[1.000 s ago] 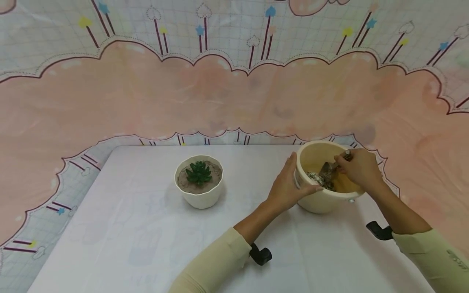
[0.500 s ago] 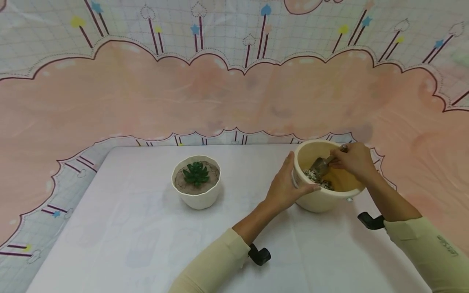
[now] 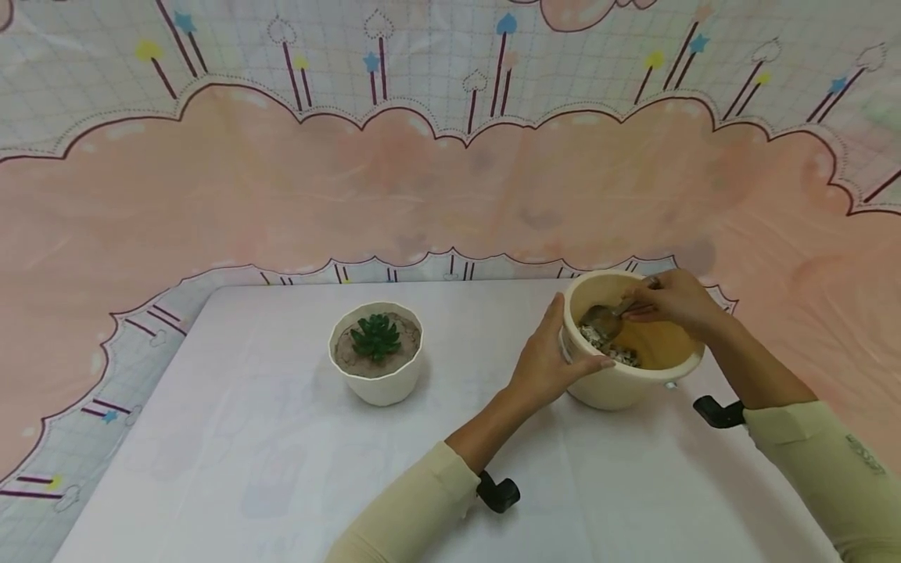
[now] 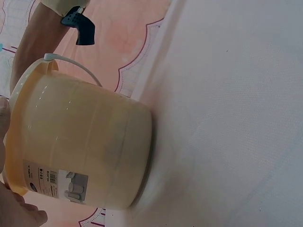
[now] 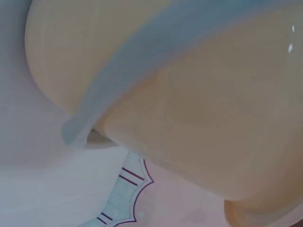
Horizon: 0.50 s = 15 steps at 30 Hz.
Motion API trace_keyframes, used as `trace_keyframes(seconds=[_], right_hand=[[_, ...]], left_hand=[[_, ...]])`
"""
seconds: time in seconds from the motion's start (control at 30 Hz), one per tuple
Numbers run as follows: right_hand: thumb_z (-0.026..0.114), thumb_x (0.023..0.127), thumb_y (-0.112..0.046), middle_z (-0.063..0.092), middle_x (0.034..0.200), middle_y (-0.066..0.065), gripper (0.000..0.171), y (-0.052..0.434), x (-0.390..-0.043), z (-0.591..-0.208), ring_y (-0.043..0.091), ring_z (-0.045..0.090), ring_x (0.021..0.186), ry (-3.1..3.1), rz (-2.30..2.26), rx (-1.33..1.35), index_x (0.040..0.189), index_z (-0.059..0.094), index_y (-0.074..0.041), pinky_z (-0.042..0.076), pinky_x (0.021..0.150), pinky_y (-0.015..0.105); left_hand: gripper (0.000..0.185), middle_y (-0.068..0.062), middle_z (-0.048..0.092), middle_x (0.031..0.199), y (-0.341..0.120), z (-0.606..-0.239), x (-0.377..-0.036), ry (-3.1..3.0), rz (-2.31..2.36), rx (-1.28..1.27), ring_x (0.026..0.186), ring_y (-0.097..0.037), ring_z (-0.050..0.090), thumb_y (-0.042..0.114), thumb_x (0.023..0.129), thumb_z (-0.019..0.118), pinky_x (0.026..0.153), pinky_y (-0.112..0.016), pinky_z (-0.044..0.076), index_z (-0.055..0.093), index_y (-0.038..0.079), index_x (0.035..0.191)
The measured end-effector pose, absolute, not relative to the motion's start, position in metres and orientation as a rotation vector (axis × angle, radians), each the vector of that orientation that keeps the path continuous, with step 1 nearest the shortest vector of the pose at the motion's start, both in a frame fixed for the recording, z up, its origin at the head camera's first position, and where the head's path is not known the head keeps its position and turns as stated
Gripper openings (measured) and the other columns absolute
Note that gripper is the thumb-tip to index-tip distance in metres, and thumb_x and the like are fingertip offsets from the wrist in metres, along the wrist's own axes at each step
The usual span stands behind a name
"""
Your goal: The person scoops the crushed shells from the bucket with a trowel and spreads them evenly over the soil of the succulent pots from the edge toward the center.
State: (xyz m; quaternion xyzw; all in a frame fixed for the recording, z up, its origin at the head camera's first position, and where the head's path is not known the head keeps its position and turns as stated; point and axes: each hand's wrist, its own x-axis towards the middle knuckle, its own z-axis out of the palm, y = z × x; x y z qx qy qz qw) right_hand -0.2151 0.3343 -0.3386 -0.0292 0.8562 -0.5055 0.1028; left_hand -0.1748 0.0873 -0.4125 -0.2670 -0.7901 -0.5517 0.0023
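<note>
A cream plastic bucket [image 3: 611,391] stands at the right of the table, tilted slightly toward me in the head view. My left hand [image 3: 549,360] grips its left side, thumb along the near rim and fingers at the far left. In the left wrist view parts of the left hand [image 4: 16,208] show at the rim, close to a printed label [image 4: 54,183]. My right hand [image 3: 679,301] reaches over the bucket and pinches the handle of a metal spoon [image 3: 603,320]. The spoon's bowl is inside, over speckled grey-white bits [image 3: 622,357]. The right wrist view shows only bucket wall [image 5: 199,118] and handle [image 5: 142,61].
A white faceted pot [image 3: 380,389] with a green succulent [image 3: 376,336] stands left of the bucket. White cloth covers the table [image 3: 281,461]. Behind hangs a pink patterned backdrop [image 3: 352,188]. Black wrist mounts [image 3: 498,494] stick out from both sleeves.
My right hand has shifted slightly left and up, and the spoon's bowl has moved left from the bucket's middle toward its left wall. My left hand keeps its grip on the bucket.
</note>
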Motion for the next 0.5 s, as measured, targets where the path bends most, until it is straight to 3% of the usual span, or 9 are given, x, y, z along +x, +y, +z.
trace_keyframes(seconds=[0.5], right_hand=[[0.056,0.109,-0.007,0.072,0.107,0.025,0.033,0.341,-0.238,-0.333,0.030,0.077,0.093,2.356,-1.416,-0.224,0.121,0.063,0.023,0.061,0.085,0.044]], left_hand=[[0.111,-0.001,0.036,0.167,0.087,-0.413,-0.175,-2.479,-1.738,-0.835,0.152,-0.015,0.035,0.038,0.087,0.089,0.119,-0.043,0.036,0.017,0.023,0.170]])
